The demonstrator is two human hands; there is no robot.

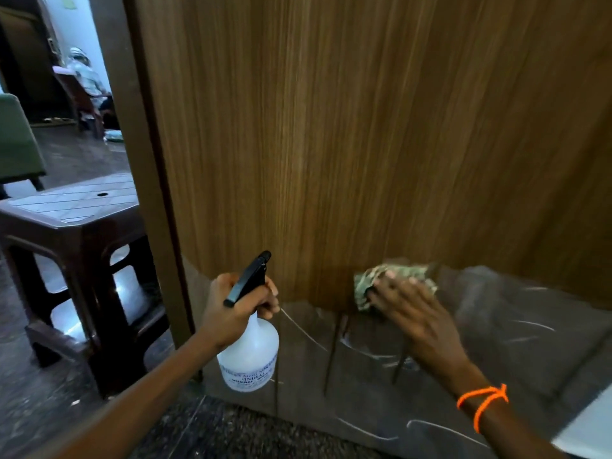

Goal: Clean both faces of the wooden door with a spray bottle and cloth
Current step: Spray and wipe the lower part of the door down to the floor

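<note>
The wooden door (364, 127) fills most of the head view, with a grey metal kick plate (496, 342) along its bottom. My left hand (238, 306) grips the neck of a white spray bottle (251, 356) with a black trigger head, nozzle pointing at the door's lower part. My right hand (407, 306), fingers straight, presses a crumpled greenish cloth (367, 286) flat against the door where the wood meets the plate. Dark wet streaks run down the plate below the cloth.
The door's edge (145, 160) stands at the left, with another room beyond it. A dark brown plastic table (76, 226) stands close to that edge. A green chair (16, 144) and a seated person (86, 77) are farther back. The floor is dark speckled stone.
</note>
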